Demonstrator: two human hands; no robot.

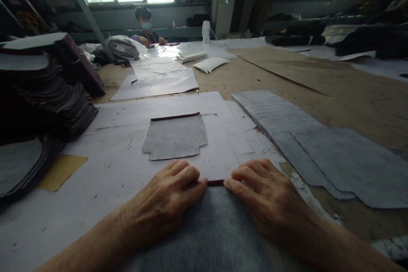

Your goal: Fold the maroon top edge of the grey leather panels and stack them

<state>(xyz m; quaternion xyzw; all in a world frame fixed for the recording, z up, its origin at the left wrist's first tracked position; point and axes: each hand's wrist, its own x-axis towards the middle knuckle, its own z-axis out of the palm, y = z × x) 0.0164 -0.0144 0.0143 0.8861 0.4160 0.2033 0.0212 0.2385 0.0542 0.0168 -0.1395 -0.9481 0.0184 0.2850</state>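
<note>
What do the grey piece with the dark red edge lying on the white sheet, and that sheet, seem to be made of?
The grey piece looks like matte felt or backed fabric, judging by its mottled, fibrous-looking surface; the exact material is unclear. The white sheet is probably smooth paper or thin card, given its flat, even surface and crease-like lines.

From here I see a tan table (357,93) bearing white paper (108,165), grey sheets (274,110), dark stacks (63,97) and a yellow card (62,171).
</note>
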